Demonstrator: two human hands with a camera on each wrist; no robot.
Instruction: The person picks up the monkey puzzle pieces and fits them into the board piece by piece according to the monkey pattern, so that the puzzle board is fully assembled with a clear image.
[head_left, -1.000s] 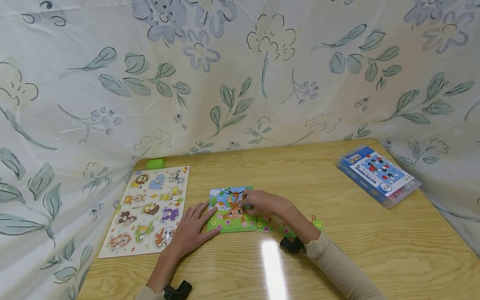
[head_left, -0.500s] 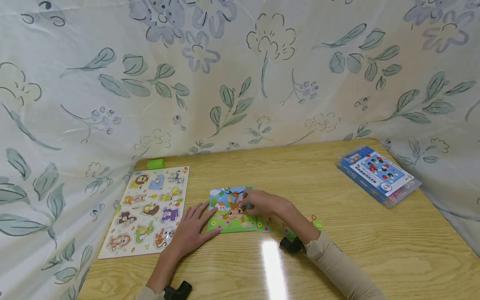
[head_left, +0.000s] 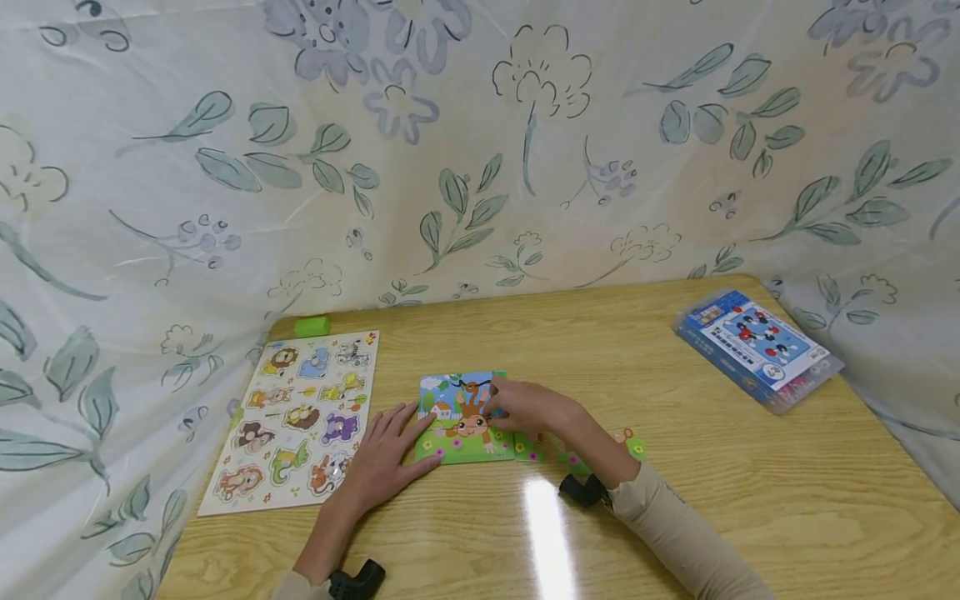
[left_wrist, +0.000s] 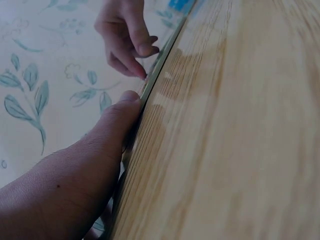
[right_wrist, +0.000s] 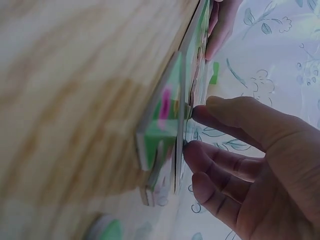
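A squarish green-and-blue monkey puzzle (head_left: 461, 421) lies between the outstretched left hand (head_left: 384, 448), touching its left edge, and the right hand (head_left: 534, 407), bent over its right side, grasp unclear.

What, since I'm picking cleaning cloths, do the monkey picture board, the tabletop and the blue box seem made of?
Monkey picture board: wood or card with smooth print; its thin edge fits both.
Tabletop: wood or laminate, glossy; grain shows, light glares off it.
Blue box: probably clear plastic around printed card; one end looks see-through.
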